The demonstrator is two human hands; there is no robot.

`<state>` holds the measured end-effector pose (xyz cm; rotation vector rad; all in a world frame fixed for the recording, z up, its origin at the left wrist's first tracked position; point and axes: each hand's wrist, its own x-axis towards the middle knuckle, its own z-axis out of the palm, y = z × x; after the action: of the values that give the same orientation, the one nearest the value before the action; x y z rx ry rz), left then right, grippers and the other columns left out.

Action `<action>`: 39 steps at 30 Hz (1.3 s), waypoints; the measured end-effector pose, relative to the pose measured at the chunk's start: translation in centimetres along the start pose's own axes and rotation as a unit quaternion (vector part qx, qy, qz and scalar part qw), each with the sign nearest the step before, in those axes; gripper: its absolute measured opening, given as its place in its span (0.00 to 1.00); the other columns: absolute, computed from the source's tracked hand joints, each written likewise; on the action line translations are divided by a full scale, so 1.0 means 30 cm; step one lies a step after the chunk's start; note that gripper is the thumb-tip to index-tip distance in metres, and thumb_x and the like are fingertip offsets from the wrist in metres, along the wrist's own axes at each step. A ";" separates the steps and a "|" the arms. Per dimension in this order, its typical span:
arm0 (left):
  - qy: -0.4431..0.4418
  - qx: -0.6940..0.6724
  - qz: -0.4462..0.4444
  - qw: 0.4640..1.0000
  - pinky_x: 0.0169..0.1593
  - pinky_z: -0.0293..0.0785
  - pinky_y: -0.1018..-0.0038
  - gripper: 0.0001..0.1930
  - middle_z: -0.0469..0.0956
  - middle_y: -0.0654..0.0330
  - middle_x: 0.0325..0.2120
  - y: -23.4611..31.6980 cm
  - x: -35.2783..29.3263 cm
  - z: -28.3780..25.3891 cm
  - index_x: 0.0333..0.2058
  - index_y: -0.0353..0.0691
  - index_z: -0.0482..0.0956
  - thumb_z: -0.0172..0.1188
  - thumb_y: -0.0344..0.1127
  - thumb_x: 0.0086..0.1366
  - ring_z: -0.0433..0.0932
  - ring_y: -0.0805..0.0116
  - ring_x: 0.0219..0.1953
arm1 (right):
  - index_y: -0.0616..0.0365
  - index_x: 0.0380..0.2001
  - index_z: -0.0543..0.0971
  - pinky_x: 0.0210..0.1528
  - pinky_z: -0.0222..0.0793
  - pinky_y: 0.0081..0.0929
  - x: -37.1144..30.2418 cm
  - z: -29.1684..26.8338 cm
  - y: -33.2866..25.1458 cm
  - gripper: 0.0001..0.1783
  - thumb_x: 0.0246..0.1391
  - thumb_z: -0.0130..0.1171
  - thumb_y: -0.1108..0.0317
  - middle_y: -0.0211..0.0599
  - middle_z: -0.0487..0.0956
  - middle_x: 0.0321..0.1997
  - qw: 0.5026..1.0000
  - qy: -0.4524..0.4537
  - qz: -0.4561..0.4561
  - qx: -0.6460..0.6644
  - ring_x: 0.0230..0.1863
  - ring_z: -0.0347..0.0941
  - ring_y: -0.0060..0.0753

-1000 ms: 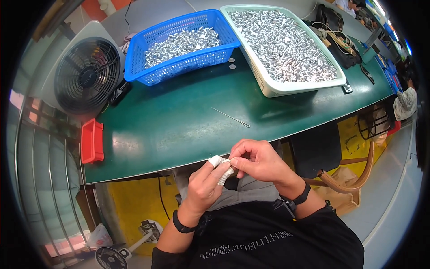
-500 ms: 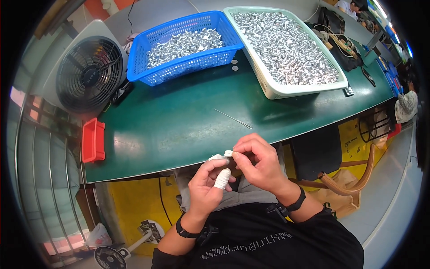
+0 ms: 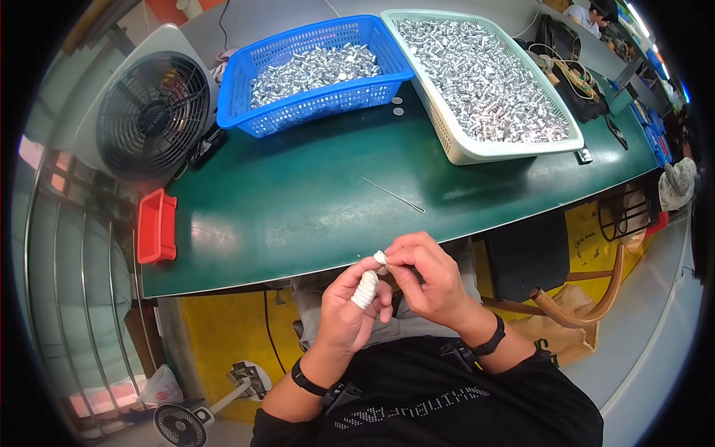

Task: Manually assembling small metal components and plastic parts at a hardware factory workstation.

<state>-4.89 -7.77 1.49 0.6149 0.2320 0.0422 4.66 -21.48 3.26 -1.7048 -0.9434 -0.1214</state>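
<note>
White wrapping [image 3: 365, 290] has already been put around the thumb of the left hand [image 3: 344, 314], and that portion appears complete. A smaller white piece [image 3: 380, 257] is found at the tip of the left forefinger, where it is pinched by the right hand [image 3: 433, 280], the thumb and forefinger being closed together on it. Since only the fingertip seems to be covered, this second piece is judged to be not yet fully fitted. Nothing is gripped by the left fingers, which are loosely parted, the forefinger held out and others curled. Both hands are held just off the near edge of the green counter [image 3: 290, 216]. A thin looped metal rod [image 3: 395, 195] is left untouched there, and silvery metal pieces [image 3: 477, 74] are heaped in a blue basket [image 3: 320, 101] and a pale green basket [image 3: 514, 148], well apart from both hands.
</note>
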 end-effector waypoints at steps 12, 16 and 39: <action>-0.028 -0.037 -0.026 0.999 0.30 0.72 0.75 0.13 0.75 0.63 0.40 0.003 0.007 -0.010 0.50 0.41 0.74 0.58 0.33 0.68 0.74 0.72 0.35 | 0.63 0.34 0.76 0.34 0.75 0.28 -0.011 0.015 0.013 0.08 0.50 0.61 0.84 0.45 0.77 0.40 0.998 0.022 -0.047 -0.042 0.35 0.77 0.38; -0.037 -0.098 -0.040 0.994 0.32 0.71 0.75 0.12 0.75 0.64 0.39 -0.013 0.015 -0.025 0.49 0.42 0.75 0.59 0.33 0.67 0.73 0.72 0.36 | 0.63 0.34 0.77 0.34 0.76 0.27 -0.006 0.015 0.015 0.08 0.50 0.60 0.85 0.45 0.77 0.40 0.994 0.003 -0.087 -0.068 0.35 0.77 0.39; -0.048 -0.080 -0.047 0.994 0.32 0.69 0.76 0.10 0.74 0.65 0.38 -0.024 0.007 -0.032 0.45 0.44 0.75 0.58 0.38 0.68 0.71 0.72 0.35 | 0.62 0.37 0.82 0.39 0.75 0.24 -0.015 0.001 0.020 0.11 0.49 0.64 0.82 0.39 0.77 0.40 0.995 -0.051 0.049 0.072 0.38 0.77 0.31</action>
<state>-4.92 -7.80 0.27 0.4436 0.1624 -0.0599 4.73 -21.73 2.57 -1.6318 -0.9178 0.0975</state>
